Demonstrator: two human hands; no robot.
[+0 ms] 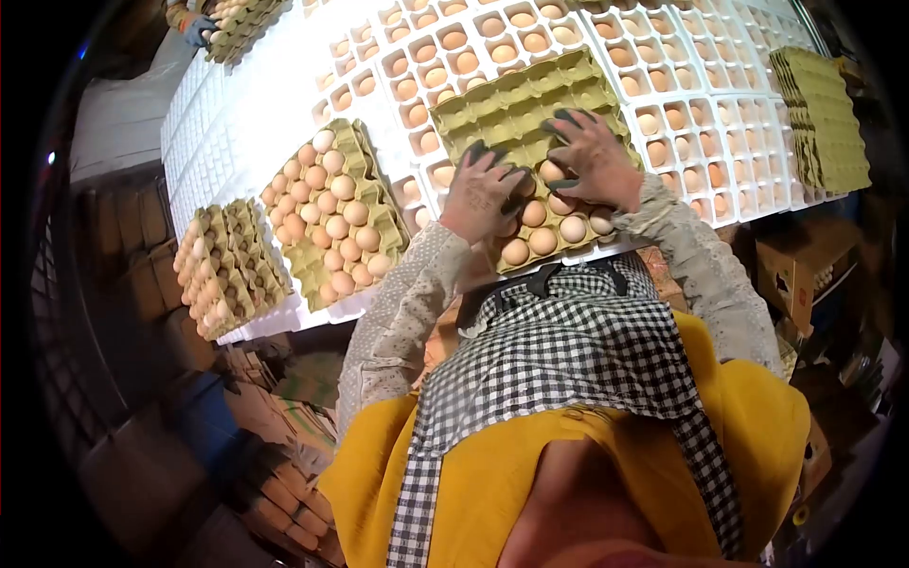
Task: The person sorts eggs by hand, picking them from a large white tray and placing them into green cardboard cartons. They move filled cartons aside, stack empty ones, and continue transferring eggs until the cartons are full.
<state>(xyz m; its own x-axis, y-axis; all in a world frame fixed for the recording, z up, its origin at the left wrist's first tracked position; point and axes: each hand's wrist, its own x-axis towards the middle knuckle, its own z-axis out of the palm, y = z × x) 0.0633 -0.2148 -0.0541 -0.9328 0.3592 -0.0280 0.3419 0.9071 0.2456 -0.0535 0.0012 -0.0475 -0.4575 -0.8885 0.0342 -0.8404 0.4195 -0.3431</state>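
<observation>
My left hand (481, 194), in a worn glove with dark fingertips, curls over eggs at the left side of a pulp egg tray (525, 109). Across from it, my right hand (598, 161), gloved alike, cups eggs on the same tray with its fingers bent and spread. An egg (551, 171) shows between the two hands. The tray's far rows hold no eggs. Several brown eggs (542, 240) sit in the rows nearest my body. My palms hide how many eggs each hand grips.
White trays (559, 80) filled with eggs cover much of the table. To the left stand a full pulp tray (365, 180) and a tilted stack of egg trays (248, 270). Pulp trays (822, 118) are stacked at right. Another person's gloved hand (197, 28) holds a tray at upper left.
</observation>
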